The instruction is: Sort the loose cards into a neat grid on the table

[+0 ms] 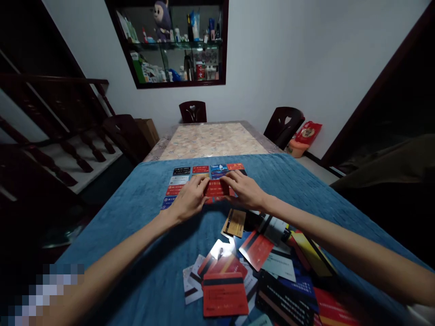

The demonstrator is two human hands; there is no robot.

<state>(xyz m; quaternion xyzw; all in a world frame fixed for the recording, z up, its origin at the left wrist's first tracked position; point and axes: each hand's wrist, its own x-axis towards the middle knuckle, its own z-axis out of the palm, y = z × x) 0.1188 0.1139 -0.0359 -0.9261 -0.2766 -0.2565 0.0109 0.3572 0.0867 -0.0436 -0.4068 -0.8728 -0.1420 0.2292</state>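
Observation:
A red card with pale printing is gripped at its left edge by my left hand and at its right edge by my right hand. Both hands have fingers and thumbs closed on it, over rows of laid-out cards. In those rows I see a black card, a red card at the top, a blue card and an orange card; my hands cover part of the rows. Nearer me lies a loose, overlapping pile with a gold card and an orange-red card.
A blue cloth covers the near part of the table; its far part has a patterned beige top. Dark wooden chairs stand around it. Behind is a wall cabinet, with a stair railing on the left.

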